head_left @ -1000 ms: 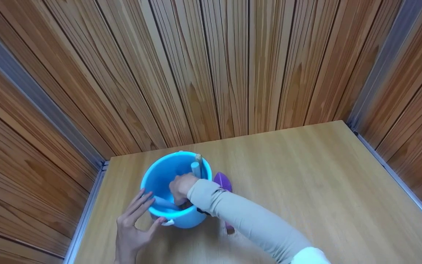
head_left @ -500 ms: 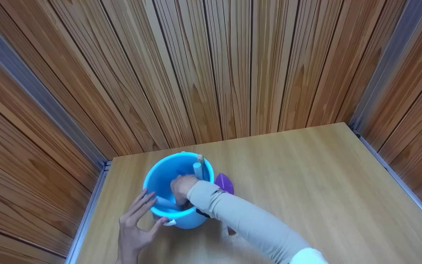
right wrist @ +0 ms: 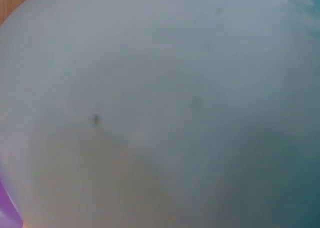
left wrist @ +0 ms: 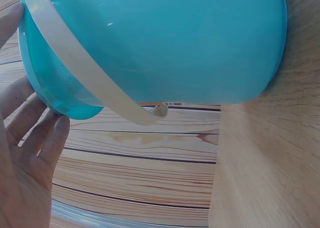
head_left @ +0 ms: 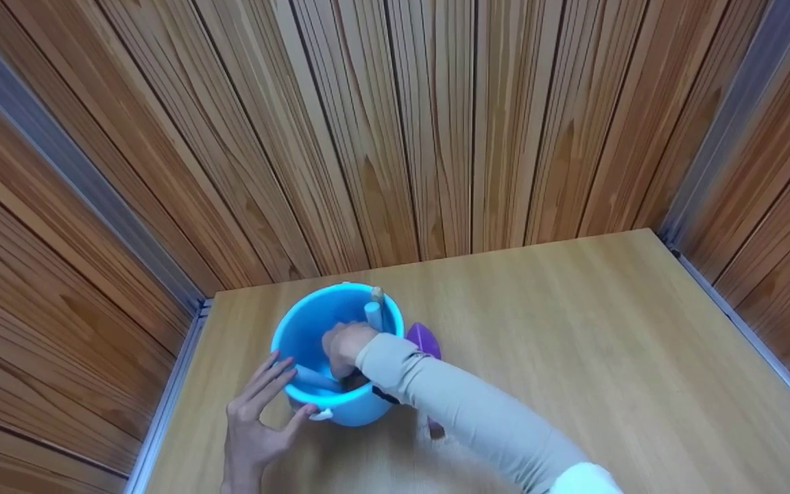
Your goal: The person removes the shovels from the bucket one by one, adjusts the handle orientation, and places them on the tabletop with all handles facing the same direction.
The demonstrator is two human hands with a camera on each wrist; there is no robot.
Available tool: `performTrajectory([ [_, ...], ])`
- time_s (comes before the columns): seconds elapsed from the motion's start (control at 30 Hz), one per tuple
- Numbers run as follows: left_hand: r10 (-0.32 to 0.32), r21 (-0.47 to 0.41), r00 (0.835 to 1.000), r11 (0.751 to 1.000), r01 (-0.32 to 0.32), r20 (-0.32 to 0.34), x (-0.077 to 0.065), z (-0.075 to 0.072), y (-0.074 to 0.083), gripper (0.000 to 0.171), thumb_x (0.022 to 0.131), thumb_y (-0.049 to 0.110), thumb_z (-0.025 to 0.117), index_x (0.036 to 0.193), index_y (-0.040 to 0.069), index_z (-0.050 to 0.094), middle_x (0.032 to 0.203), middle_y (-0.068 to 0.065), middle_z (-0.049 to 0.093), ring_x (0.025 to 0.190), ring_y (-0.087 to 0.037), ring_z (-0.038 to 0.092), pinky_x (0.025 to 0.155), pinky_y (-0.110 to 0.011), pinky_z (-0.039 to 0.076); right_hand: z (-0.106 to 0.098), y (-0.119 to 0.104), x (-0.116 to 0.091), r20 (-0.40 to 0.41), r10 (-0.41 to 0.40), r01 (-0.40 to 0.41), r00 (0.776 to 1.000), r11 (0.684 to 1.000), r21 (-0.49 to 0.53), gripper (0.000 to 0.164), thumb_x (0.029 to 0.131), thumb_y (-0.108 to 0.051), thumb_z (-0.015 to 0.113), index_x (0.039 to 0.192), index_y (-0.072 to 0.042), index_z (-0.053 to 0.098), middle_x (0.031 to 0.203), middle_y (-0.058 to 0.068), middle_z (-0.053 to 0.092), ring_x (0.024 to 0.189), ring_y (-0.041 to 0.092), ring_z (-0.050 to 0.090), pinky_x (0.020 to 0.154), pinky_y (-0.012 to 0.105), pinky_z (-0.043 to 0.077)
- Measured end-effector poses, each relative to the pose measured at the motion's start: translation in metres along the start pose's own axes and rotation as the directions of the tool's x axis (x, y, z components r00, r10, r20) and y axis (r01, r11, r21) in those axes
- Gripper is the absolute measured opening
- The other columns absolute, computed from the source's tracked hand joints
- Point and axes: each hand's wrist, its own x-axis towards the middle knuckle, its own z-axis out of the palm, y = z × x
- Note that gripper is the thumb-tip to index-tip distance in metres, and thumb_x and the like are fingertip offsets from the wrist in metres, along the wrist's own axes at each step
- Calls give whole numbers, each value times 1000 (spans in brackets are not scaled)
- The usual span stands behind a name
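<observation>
A light blue bucket (head_left: 361,412) stands upright on the table, its pale handle (left wrist: 95,73) hanging along the side in the left wrist view. My left hand (head_left: 258,418) has its fingers stretched along the bucket's rim, thumb beside the handle mount. Down inside the bucket is my right hand (head_left: 348,346), its knuckles bent; what its fingertips do is hidden. Near that hand lie a light blue rod-like piece (head_left: 316,379) and something dark brown (head_left: 354,380). A light blue rounded handle (head_left: 373,314) and a tan stick end (head_left: 377,295) lean against the bucket's right inner wall.
Right of the bucket, a purple pointed thing (head_left: 424,338) lies partly under my right sleeve (head_left: 463,391). A brown end (head_left: 435,430) shows below the sleeve. Wood-plank walls (head_left: 422,137) enclose the table (head_left: 573,329). A blurred pale surface (right wrist: 160,88) fills most of the right wrist view.
The head view has shifted slightly, so the bucket sits a little further right in it. Both hands keep nearly the same places on and in the bucket.
</observation>
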Motion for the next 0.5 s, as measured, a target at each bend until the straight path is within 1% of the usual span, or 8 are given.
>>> performTrajectory([
  [0.17,-2,-2,1000,1000,2,1,0,0,0,61,66,25,95,123,21,73,130,0,68,134,-23,54,104,-23,43,-4,8,-4,-5,-23,23,1000,995,99,21,97,-34,67,90,-13,66,70,4,62,59,19,65,49,26,50],
  [0.2,-3,-3,1000,1000,3,0,0,0,0,62,66,25,95,124,22,73,130,0,68,134,-23,54,104,-23,43,-5,9,-5,-8,-24,25,1000,993,113,22,98,-34,65,90,-13,65,69,3,61,58,18,64,49,25,50],
  [0.3,10,-13,1000,1000,-10,-5,1,0,0,61,66,23,95,123,20,73,129,-2,68,133,-25,55,105,-23,43,-10,12,-9,-9,-37,38,999,987,157,24,100,-33,62,87,-13,64,67,3,59,55,18,61,48,25,49],
  [0.4,34,-22,999,999,-34,-8,2,0,-1,63,65,21,96,123,16,73,129,-4,69,133,-29,55,105,-23,43,-16,16,-13,14,-54,50,998,977,208,29,100,-31,59,78,-12,62,63,3,54,51,17,55,44,25,45],
  [0.5,50,-27,999,998,-50,-8,2,0,-1,64,64,21,96,123,14,73,128,-7,69,132,-31,55,104,-23,44,-21,19,-19,71,-70,47,995,957,288,31,99,-26,59,73,-10,60,58,3,50,47,16,49,41,26,42],
])
